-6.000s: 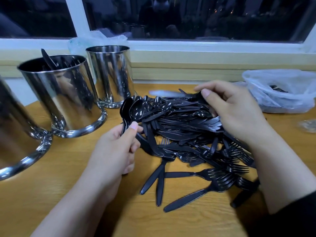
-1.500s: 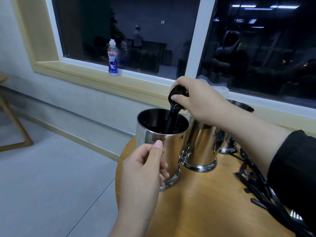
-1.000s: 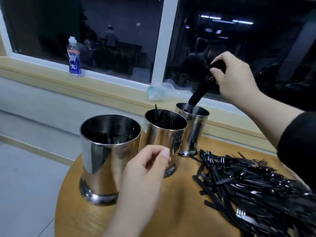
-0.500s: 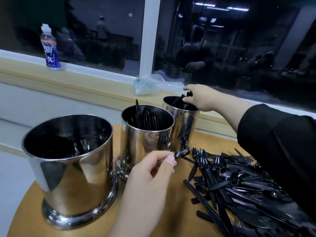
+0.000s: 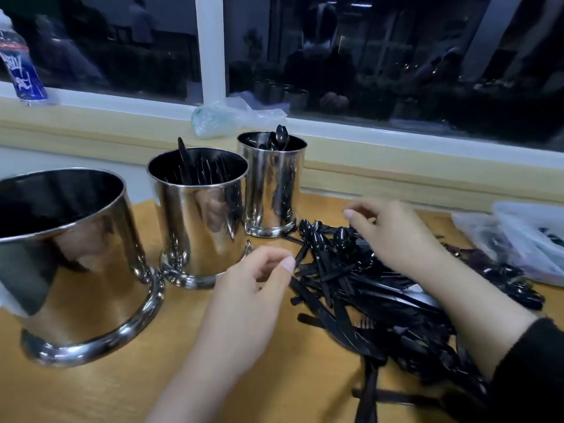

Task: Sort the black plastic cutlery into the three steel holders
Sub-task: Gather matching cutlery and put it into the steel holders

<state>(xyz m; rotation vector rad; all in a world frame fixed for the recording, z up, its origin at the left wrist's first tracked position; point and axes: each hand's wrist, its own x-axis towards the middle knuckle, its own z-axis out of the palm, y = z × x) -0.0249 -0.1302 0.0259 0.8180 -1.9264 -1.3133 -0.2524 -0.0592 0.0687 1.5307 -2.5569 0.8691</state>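
Three steel holders stand in a row on the wooden table [image 5: 100, 392]. The near left holder [image 5: 76, 270] looks dark inside. The middle holder [image 5: 201, 227] has forks and a knife standing in it. The far holder [image 5: 271, 190] has spoons [image 5: 280, 138] sticking out. A heap of black plastic cutlery [image 5: 366, 288] lies to the right of the holders. My left hand [image 5: 250, 303] hovers at the heap's left edge, fingers loosely curled, holding nothing. My right hand [image 5: 393, 236] is over the top of the heap, fingers apart, empty.
A clear plastic bag [image 5: 518, 239] with more black cutlery lies at the table's right edge. A crumpled plastic bag [image 5: 225, 116] and a blue-labelled bottle [image 5: 19, 71] sit on the window sill behind the holders.
My right hand let go of the spoons in the far holder and came back down over the heap. My left hand stayed near the heap's left edge.
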